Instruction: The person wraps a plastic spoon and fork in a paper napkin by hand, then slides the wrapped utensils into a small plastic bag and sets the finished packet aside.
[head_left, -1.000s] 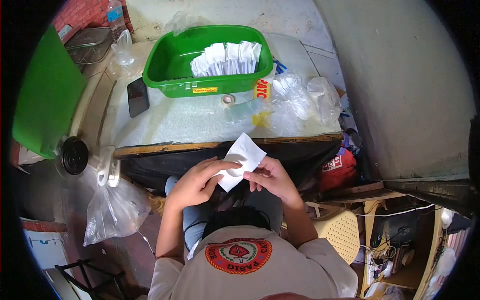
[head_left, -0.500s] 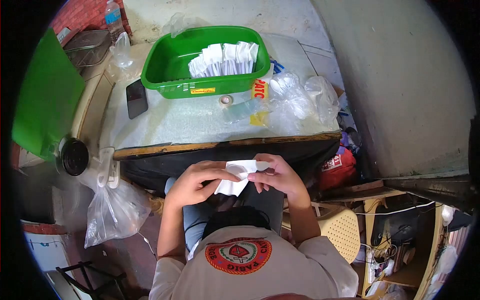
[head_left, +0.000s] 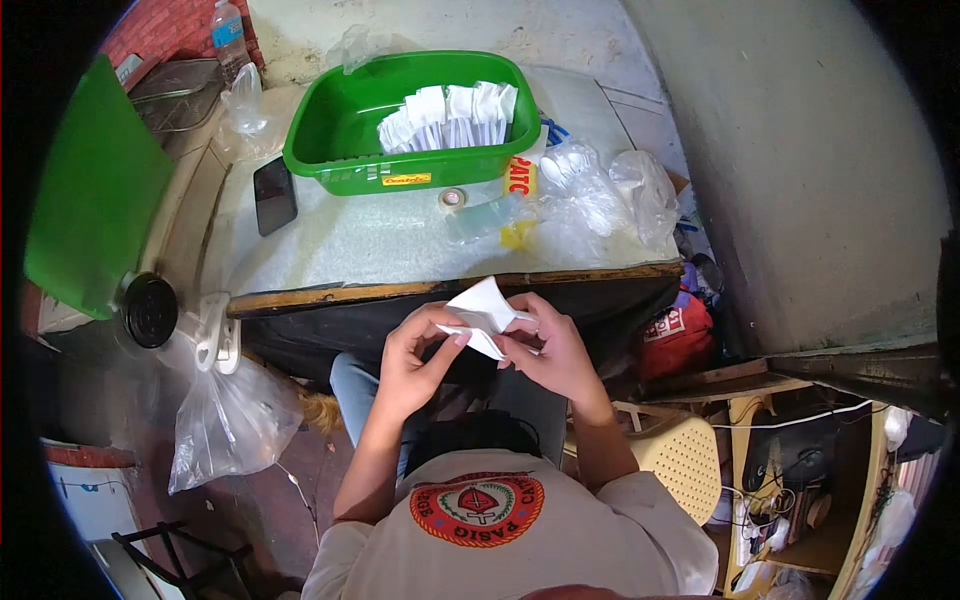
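Note:
Above my lap I hold a partly folded white paper napkin [head_left: 482, 303] in both hands. My left hand [head_left: 415, 350] pinches its left edge between thumb and fingers. On the other side, my right hand [head_left: 552, 348] grips the right edge, thumb pressed near the fold. One flap of the napkin stands up towards the table; whether anything lies inside the fold is hidden. Beyond my hands, a green basin [head_left: 345, 180] on the table contains several white paper-wrapped bundles [head_left: 450, 118], lined up in a row.
On the table [head_left: 350, 250] lie a phone [head_left: 274, 197], a roll of tape [head_left: 453, 198] and clear bags with white plastic spoons [head_left: 575, 180]. A plastic bag [head_left: 232, 425] hangs at the left. A perforated cream stool [head_left: 675, 465] stands at the right.
The napkin's near part has been folded up, and its far flap now rises higher. My left hand has shifted right and turned more upright; my right hand still grips the right side.

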